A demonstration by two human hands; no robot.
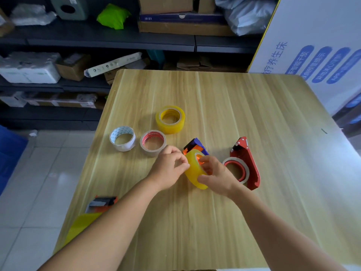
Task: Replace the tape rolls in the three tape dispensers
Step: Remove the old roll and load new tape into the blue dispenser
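Note:
A blue and orange tape dispenser [196, 145] stands at the middle of the wooden table [214, 98], carrying a yellow tape roll [192, 171]. My right hand [214, 173] grips that roll, with fingers curled into its core. My left hand [170, 167] pinches the roll's left edge. A red dispenser [248, 163] with a nearly spent red-cored roll [237, 170] lies just right of my right hand. Loose rolls sit beyond: a yellow roll [170, 119], a red-cored clear roll [153, 142] and a white-cored roll [122, 138]. An orange dispenser [101, 202] holding a yellow roll lies near the front left edge, partly hidden by my left forearm.
Dark shelves [109, 41] with boxes and bags stand behind the table. A large white printed carton [316, 51] leans at the right. A blue bin [9, 151] sits on the tiled floor to the left. Bare tabletop stretches at the back and front right.

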